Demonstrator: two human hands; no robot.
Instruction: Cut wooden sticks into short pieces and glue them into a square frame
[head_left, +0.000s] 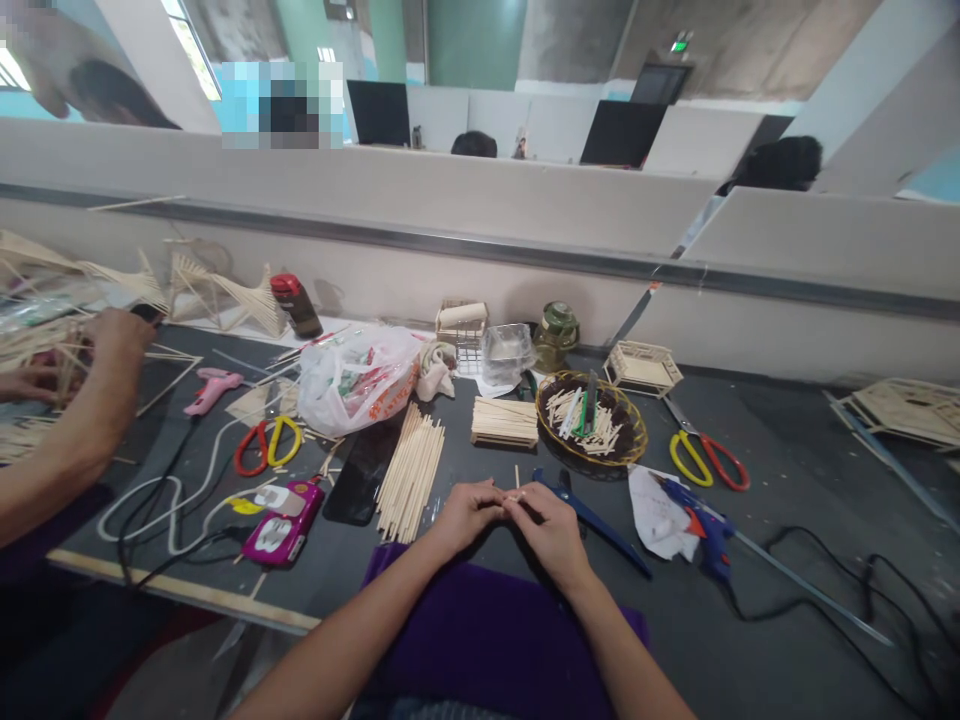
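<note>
My left hand (471, 512) and my right hand (550, 520) meet above the table's near edge, fingertips pinched together. A short piece of wooden stick (517, 476) stands up from between them; my right fingers appear to grip it. What lies between my left fingertips is too small to make out. A bundle of long wooden sticks (411, 475) lies left of my left hand. Just beyond both hands is a stack of cut sticks (504, 421). Close by my right hand lies a dark blue cutting tool (600, 523), partly hidden by that hand.
To the right are a blue glue gun (701, 525), crumpled paper (661, 512) and scissors (705, 450). A wicker basket (643, 430) holds stick pieces. Leftward lie a phone (358, 478), a magenta power strip (283, 522) and a plastic bag (360, 380). A co-worker's arm (105, 400) reaches in at far left.
</note>
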